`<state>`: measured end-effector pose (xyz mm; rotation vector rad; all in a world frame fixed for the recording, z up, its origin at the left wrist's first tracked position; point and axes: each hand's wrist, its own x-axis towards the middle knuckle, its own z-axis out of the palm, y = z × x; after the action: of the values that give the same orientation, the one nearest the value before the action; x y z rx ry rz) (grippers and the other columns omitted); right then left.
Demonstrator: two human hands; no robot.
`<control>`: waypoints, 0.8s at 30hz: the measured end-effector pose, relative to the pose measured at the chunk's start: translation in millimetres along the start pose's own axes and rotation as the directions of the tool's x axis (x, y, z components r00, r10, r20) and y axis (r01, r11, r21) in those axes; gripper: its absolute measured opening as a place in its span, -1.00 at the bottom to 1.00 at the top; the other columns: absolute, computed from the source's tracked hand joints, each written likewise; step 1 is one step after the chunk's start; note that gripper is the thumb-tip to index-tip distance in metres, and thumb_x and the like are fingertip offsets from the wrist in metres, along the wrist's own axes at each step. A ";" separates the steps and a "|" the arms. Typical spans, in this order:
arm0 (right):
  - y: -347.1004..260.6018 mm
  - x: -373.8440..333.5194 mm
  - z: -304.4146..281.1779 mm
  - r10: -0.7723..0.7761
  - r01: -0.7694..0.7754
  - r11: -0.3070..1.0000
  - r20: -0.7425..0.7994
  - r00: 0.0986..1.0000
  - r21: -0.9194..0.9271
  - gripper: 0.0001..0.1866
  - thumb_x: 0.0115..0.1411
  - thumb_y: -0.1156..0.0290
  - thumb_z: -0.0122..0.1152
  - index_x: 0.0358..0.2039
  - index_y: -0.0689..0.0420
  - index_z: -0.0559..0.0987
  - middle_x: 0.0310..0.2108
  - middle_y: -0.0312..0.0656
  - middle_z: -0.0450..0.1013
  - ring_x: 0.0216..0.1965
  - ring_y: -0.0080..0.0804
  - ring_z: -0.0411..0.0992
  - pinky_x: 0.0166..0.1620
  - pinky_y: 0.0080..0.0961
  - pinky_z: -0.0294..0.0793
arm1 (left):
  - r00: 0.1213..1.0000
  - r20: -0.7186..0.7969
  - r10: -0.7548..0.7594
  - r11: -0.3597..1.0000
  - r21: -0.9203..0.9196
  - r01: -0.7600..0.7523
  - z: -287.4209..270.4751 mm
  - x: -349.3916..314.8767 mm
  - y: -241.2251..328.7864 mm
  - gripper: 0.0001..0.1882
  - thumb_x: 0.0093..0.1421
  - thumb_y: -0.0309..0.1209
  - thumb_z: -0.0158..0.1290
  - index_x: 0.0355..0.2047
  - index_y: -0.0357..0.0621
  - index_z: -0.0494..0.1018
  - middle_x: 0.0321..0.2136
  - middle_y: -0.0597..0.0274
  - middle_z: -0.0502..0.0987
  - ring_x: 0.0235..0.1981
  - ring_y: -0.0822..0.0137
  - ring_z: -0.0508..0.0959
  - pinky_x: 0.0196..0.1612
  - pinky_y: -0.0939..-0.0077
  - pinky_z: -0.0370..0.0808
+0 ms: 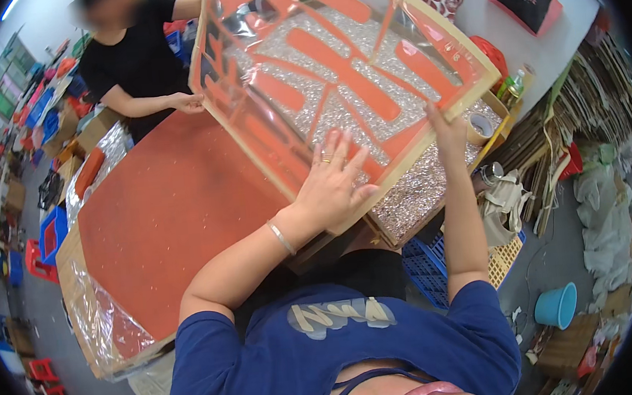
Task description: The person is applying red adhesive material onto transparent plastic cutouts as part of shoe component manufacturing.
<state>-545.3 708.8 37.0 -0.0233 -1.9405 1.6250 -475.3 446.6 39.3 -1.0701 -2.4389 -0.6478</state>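
Note:
A large pale-bordered framed sheet (348, 83), clear film with orange stencil-like shapes, is tilted up in front of me. Through its see-through parts show silvery glittering bits. My left hand (335, 185) lies on the lower part of the sheet with its fingers spread. At the sheet's lower right edge, my right hand (448, 133) has its fingers closed around the border. Beneath the sheet is a shallow tray (402, 241) of small sparkling pieces. Across from me, a co-worker's hand (187, 102) touches the sheet's left edge.
An orange-red board (176, 208) dotted with small specks lies on the table to the left, crumpled clear plastic (102, 311) at its near corner. A tape roll (480, 128) sits at the tray's right. Blue crate (427, 269), blue bucket (556, 306) and stacked cardboard (595, 109) stand around.

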 end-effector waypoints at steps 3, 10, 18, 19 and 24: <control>84.3 55.3 -38.7 0.142 -0.140 0.988 0.020 0.990 -0.068 -0.64 0.12 0.20 0.25 -0.38 0.32 0.58 -0.55 -0.30 0.49 -0.55 -0.57 0.40 -0.46 -0.53 0.39 | 0.977 0.179 -0.119 0.977 0.197 0.083 77.8 10.0 -51.9 -0.31 0.21 0.08 -0.14 0.23 -0.05 0.13 0.26 -0.16 -0.01 0.25 -0.21 0.02 0.27 -0.04 -0.06; 173.1 106.2 -62.9 0.319 -0.352 0.769 -0.158 0.935 -0.534 -0.62 0.08 0.11 0.21 -0.39 0.25 0.59 -0.50 -0.02 0.53 -0.46 -0.19 0.53 -0.36 -0.42 0.45 | 0.838 0.518 -0.172 0.984 0.047 0.173 150.3 58.4 -90.2 -0.31 0.21 0.15 -0.23 0.24 0.05 0.13 0.25 -0.18 0.02 0.29 -0.17 -0.05 0.28 -0.04 -0.10; 130.7 102.0 -89.3 -0.021 -0.252 -0.033 -0.252 0.968 -0.967 -0.31 0.06 -0.01 0.15 0.16 0.00 0.27 0.23 0.03 0.08 0.22 0.05 0.06 0.09 0.16 0.11 | 0.882 0.451 -0.137 0.986 -0.026 0.167 157.5 57.0 -107.4 -0.39 0.23 0.03 -0.16 0.20 0.01 0.19 0.25 -0.17 0.01 0.27 -0.21 -0.01 0.27 -0.03 -0.07; 127.9 98.8 -87.0 0.300 -0.379 -0.093 -0.389 0.871 -0.921 -0.23 0.07 -0.07 0.11 0.25 -0.10 0.16 0.29 0.01 -0.04 0.26 0.12 -0.05 0.09 0.30 0.04 | 0.897 0.421 -0.136 0.981 -0.066 0.180 159.3 55.0 -109.7 -0.41 0.24 0.01 -0.16 0.20 0.01 0.20 0.25 -0.16 0.02 0.26 -0.21 0.00 0.27 -0.03 -0.08; 147.0 116.7 -94.4 0.285 -0.369 -0.221 -0.421 0.861 -0.903 -0.21 0.07 -0.08 0.06 0.28 -0.10 0.10 0.24 0.10 0.03 0.23 0.12 0.04 0.06 0.29 0.06 | 0.904 0.408 -0.128 0.967 -0.152 0.205 161.9 56.8 -109.7 -0.48 0.25 -0.09 -0.14 0.16 -0.03 0.23 0.22 -0.19 0.08 0.26 -0.23 0.02 0.26 -0.05 -0.06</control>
<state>-650.6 874.1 -38.8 -1.3343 -2.7425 -0.2378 -621.8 503.5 -90.3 -1.1679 -2.8916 -0.8009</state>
